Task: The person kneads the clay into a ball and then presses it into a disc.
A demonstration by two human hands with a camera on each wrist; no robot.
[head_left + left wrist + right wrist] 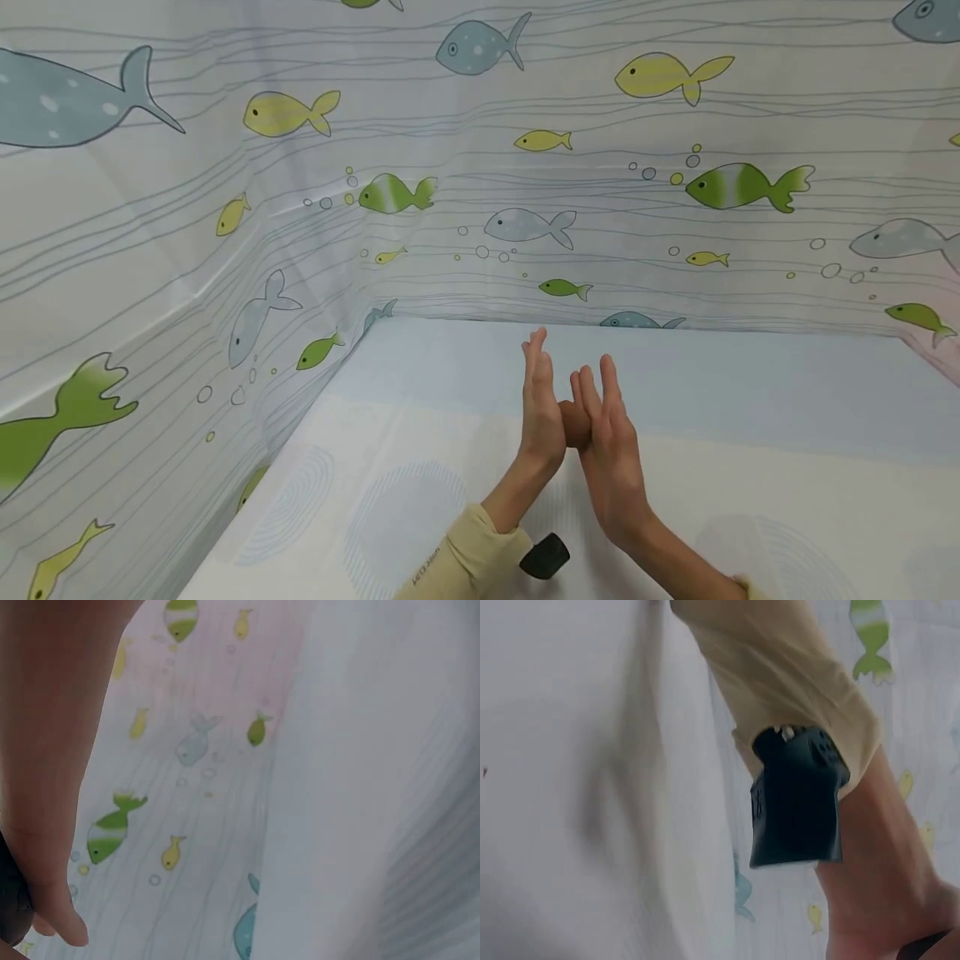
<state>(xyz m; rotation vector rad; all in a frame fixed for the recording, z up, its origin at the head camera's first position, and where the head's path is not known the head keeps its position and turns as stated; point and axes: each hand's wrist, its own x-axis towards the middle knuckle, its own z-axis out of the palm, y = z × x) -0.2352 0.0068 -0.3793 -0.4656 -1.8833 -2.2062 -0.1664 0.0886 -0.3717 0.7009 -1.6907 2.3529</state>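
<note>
A round brown ball point(574, 424) sits between my two palms in the head view, its material not clear. My left hand point(542, 417) stands upright with straight fingers, its palm against the ball's left side. From the right, my right hand point(613, 458) presses the ball with its palm, fingers straight and pointing up and away. Both hands are raised above the table. In the left wrist view, part of the other hand point(56, 911) shows at the lower left. The right wrist view has the left forearm point(877, 855), with most of its hand out of frame.
Under the hands lies a white and pale blue table surface point(450, 367) with faint circle patterns. A fish-printed curtain point(420, 133) closes off the back and left. A black wrist camera point(546, 557) is by the left sleeve point(480, 550).
</note>
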